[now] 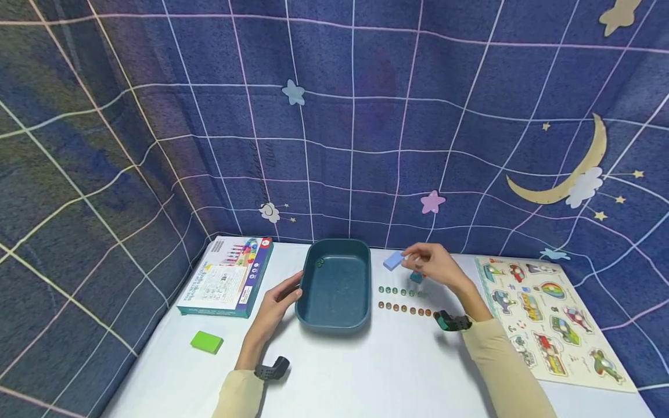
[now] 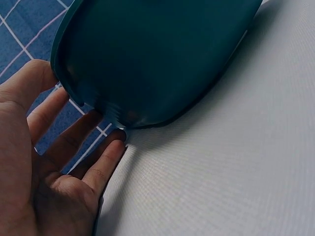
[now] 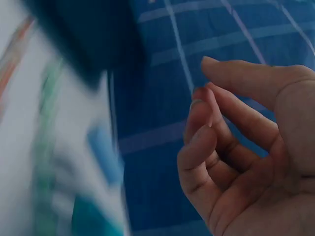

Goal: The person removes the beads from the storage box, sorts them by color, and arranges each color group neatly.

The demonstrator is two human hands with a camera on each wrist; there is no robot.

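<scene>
A dark teal rectangular basin [image 1: 337,293] stands on the table, with a few small green pieces [image 1: 320,263] at its far left inside. My left hand [image 1: 273,306] rests at the basin's left side; in the left wrist view its thumb and extended fingers touch the rim and outer wall. Raised over the far right, my right hand [image 1: 432,266] has loosely bent fingers, and the right wrist view shows nothing between the fingertips. Close by it lie a light blue block [image 1: 393,260] and a teal block [image 1: 416,277], the latter partly covered by the hand.
Right of the basin run a row of small green round pieces [image 1: 395,291] and a row of orange-brown ones [image 1: 404,309]. A picture puzzle board [image 1: 551,319] lies far right. A boxed set [image 1: 225,278] and a green block [image 1: 207,342] are on the left. A patterned curtain [image 1: 334,145] hangs behind.
</scene>
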